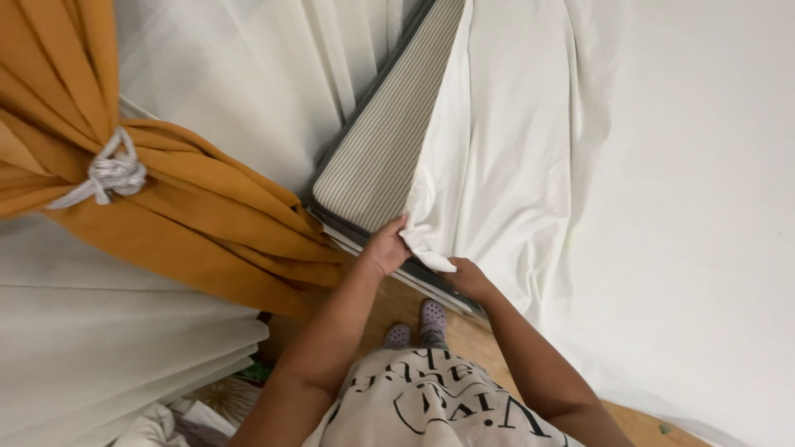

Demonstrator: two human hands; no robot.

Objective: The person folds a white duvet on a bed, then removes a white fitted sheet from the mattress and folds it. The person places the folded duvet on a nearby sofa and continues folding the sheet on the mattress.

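Note:
A white sheet lies over a mattress whose striped grey corner is bare. My left hand pinches the sheet's loose corner at the mattress corner, fingers closed on the cloth. Just right of it, my right hand grips the sheet's edge down at the mattress side, partly tucked under the fabric. Both arms reach forward from my body at the bottom of the view.
A mustard-orange curtain tied with a white cord hangs at the left over sheer white curtains. Wooden floor and my feet in grey clogs show below the mattress corner.

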